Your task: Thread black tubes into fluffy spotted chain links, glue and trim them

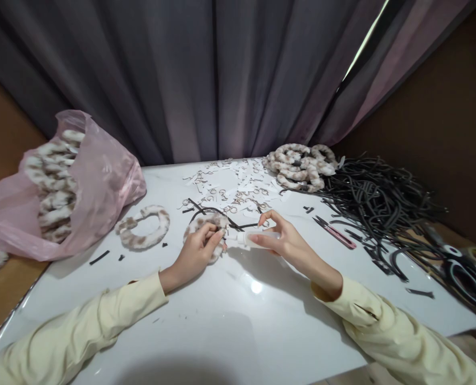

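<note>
My left hand [200,251] is closed on a fluffy white-and-brown fabric ring [212,220], pinching it near its right side. My right hand [284,238] grips a small translucent white squeeze bottle [258,240], tilted sideways. Its nozzle points left and meets or nearly meets the fluffy ring by my left fingertips; I cannot tell if they touch. Just behind my hands lie several thin black cords [214,210]. Another fluffy ring [144,227], looking finished and round, rests on the white table left of my left hand.
A pink plastic bag [109,171] full of fluffy rings stands at the left. Small metal pieces and paper scraps [238,187] are scattered at the back. Right are stacked fluffy rings [298,166], a heap of black cords [378,192], pink-handled tweezers or snips [336,232] and black-handled scissors [468,278].
</note>
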The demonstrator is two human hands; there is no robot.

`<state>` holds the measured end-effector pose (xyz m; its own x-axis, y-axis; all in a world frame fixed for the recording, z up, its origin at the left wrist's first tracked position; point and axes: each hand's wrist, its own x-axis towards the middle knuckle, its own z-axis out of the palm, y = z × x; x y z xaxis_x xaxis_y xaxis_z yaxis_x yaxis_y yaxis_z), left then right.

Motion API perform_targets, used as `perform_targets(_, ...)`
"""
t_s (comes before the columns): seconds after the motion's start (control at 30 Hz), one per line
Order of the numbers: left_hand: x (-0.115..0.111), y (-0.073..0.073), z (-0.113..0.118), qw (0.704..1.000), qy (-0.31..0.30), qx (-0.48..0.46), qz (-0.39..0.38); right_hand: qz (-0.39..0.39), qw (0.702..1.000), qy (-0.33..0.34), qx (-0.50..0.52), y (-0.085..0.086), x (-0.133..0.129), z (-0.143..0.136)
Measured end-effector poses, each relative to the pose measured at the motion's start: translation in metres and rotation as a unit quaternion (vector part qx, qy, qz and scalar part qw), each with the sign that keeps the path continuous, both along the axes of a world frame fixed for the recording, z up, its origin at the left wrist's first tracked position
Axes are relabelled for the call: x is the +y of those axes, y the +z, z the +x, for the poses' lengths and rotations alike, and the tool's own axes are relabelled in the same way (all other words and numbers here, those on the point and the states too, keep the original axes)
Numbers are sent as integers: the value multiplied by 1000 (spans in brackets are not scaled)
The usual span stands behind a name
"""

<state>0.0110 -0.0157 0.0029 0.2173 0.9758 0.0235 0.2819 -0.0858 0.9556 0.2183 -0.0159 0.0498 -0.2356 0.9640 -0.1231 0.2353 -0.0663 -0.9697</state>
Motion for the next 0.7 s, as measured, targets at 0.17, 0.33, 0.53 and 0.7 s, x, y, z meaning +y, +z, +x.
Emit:
perform_targets(0.17, 0, 0, -1, 1000, -1, 4, 13, 6, 998, -15, 65, 4, 9, 15)
perform_targets(0.33, 0, 4, 2, 1000, 0, -20, 0, 82, 973, -18, 217, 12, 30, 51)
perform_targets(0.53, 1, 1, 1, 998, 3, -52, -26, 133, 969, 1, 209, 0, 54, 82)
perform_targets(0.7, 3, 0, 1, 997, 9, -73, -36, 97, 983, -18, 152, -26, 75, 96)
